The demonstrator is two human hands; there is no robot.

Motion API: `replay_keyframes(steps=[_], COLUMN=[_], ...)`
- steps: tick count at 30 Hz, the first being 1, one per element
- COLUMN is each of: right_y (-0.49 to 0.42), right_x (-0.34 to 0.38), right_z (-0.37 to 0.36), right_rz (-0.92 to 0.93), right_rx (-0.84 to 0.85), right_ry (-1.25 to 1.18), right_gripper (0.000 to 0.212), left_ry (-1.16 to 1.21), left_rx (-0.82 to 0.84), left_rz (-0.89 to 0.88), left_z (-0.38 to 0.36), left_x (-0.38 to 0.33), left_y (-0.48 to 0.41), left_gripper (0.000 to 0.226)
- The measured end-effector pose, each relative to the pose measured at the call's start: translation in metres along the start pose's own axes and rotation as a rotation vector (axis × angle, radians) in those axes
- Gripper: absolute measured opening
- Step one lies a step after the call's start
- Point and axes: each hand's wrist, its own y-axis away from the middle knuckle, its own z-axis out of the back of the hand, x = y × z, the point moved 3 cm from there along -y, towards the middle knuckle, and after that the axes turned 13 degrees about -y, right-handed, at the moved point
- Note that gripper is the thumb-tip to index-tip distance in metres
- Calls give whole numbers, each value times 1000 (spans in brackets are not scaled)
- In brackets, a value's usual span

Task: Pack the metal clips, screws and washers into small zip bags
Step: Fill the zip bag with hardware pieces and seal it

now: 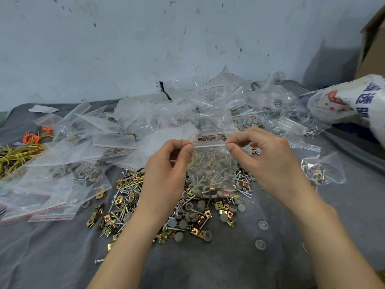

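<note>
Clear plastic is hanging between both hands: a small zip bag [212,170], partly filled with screws, metal clips and grey washers, is being held up by its red-lined seal strip. The left hand [166,170] is pinching the strip's left end between thumb and forefinger, and the right hand [268,161] is pinching its right end. Just beneath the bag, a loose pile of hardware [187,215] is lying on the grey cloth [270,263]. Farther back, a heap of zip bags [145,122] is spreading toward the wall, and yellow cords [16,155] are lying at the left edge.
</note>
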Motion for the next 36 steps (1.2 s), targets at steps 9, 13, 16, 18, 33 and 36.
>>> replay_keyframes(steps=[9, 13, 16, 18, 33, 36], right_y=[0, 0, 1, 1, 4, 7], right_x=[-4, -5, -4, -3, 8, 9], right_z=[1, 0, 0, -1, -32, -37], right_rz=[-29, -50, -55, -56, -75, -67], right_rx=[-17, -6, -12, -28, -73, -64], right_ry=[1, -27, -35, -49, -232, -217], right_gripper=[8, 7, 9, 12, 11, 8], left_ry=[-8, -21, -25, -14, -370, -385], left_rx=[3, 6, 5, 9, -7, -3], left_rz=[3, 5, 3, 13, -292, -287], left_z=[2, 3, 3, 4, -2, -3], left_x=[-2, -2, -3, -4, -38, -38], left_y=[1, 0, 1, 1, 3, 5], left_gripper=[8, 9, 9, 8, 7, 5])
